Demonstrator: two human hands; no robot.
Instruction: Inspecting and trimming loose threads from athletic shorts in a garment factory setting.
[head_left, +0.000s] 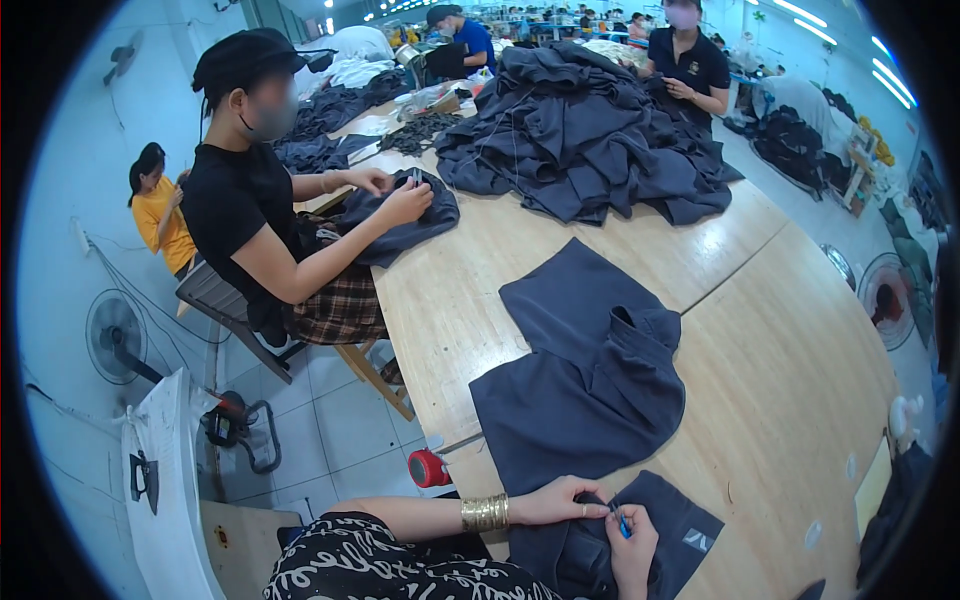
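Note:
At the near edge of the table, a dark navy garment [672,505] lies partly over my lap, with a small light grey patch near its right corner. My left hand [560,500], a wide gold bangle at its wrist, pinches a fold of this cloth. Close beside it, my right hand [632,548] is closed around a small blue-handled tool [625,522], its tip at the pinched fold. The tool's exact kind is too small to make out. Just beyond my hands, dark navy shorts [560,400] lie spread out, their gathered waistband toward the right.
A large heap of dark garments [600,130] covers the table's far part. A co-worker [250,190] sits at the left edge handling dark cloth; another person [690,70] stands behind the heap. A red round object [428,468] is at the left edge. An iron [144,478] rests far left.

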